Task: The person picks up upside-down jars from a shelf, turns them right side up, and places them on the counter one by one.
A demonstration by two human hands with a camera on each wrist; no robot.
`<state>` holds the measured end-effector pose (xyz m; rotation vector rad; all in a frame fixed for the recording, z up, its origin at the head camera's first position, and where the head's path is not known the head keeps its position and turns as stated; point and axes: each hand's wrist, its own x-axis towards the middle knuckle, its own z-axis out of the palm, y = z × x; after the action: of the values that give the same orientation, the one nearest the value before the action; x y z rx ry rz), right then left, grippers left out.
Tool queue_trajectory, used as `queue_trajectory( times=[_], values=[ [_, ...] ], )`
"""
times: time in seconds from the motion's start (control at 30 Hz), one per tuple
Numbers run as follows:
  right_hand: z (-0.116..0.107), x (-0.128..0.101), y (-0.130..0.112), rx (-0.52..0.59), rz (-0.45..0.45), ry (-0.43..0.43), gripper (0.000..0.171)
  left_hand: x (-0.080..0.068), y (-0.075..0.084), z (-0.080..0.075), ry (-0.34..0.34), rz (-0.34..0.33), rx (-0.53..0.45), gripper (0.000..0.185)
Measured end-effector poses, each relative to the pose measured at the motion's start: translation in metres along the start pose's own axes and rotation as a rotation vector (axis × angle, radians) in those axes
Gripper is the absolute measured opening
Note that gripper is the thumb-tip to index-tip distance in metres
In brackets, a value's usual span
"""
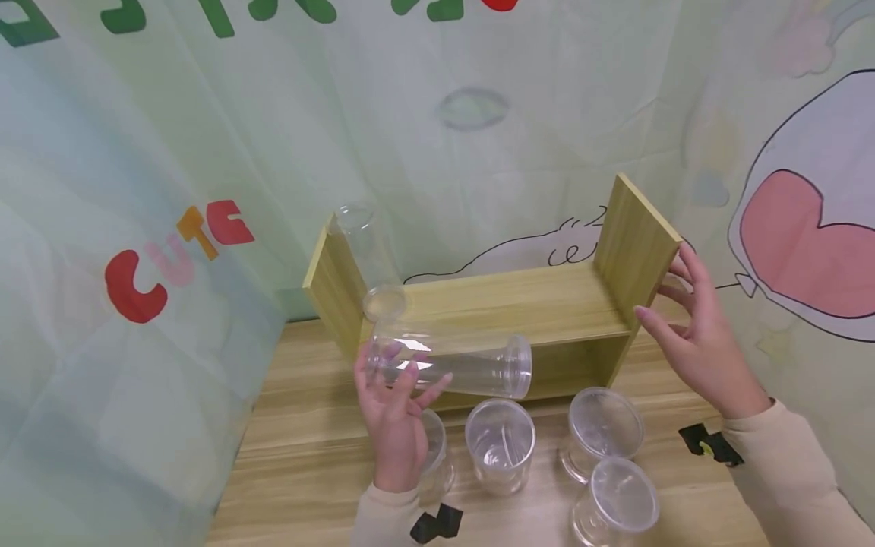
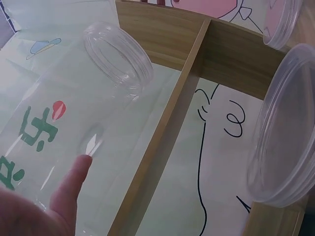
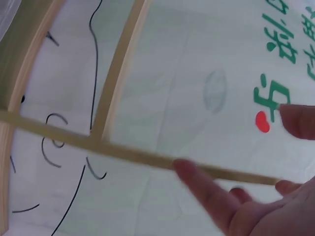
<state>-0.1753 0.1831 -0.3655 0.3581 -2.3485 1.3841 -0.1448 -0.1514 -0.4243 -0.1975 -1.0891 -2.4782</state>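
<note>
My left hand [image 1: 396,425] holds a clear plastic jar [image 1: 465,368] by its left end. The jar lies sideways in front of the shelf, its ringed end pointing right. In the left wrist view, a finger [image 2: 74,187] rests along the jar's transparent wall. My right hand [image 1: 704,342] is at the right side panel [image 1: 639,247] of a small wooden shelf [image 1: 506,304], fingers spread and fingertips at the panel's edge. Another tall clear jar [image 1: 369,254] stands upright on the upper board, against the left panel.
Several clear jars with round tops stand on the wooden table in front of the shelf, among them a middle jar [image 1: 502,448] and a front right jar [image 1: 622,497]. A printed cloth [image 1: 478,152] hangs behind the shelf and along both sides.
</note>
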Motion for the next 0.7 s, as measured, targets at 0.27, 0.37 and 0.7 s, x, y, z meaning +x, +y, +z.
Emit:
queue_trajectory(
  times=[0.27, 0.37, 0.7],
  values=[
    [0.014, -0.023, -0.023, -0.042, 0.149, -0.026, 0.074, -0.005, -0.001, -0.003, 0.066, -0.063, 0.007, 0.060],
    [0.023, -0.029, -0.032, 0.010, 0.137, -0.062, 0.069, -0.008, -0.002, -0.004, 0.050, -0.071, -0.023, 0.059],
    [0.058, -0.038, -0.045, 0.264, 0.085, -0.351, 0.068, -0.018, -0.011, -0.001, -0.021, -0.045, -0.167, 0.050]
  ],
)
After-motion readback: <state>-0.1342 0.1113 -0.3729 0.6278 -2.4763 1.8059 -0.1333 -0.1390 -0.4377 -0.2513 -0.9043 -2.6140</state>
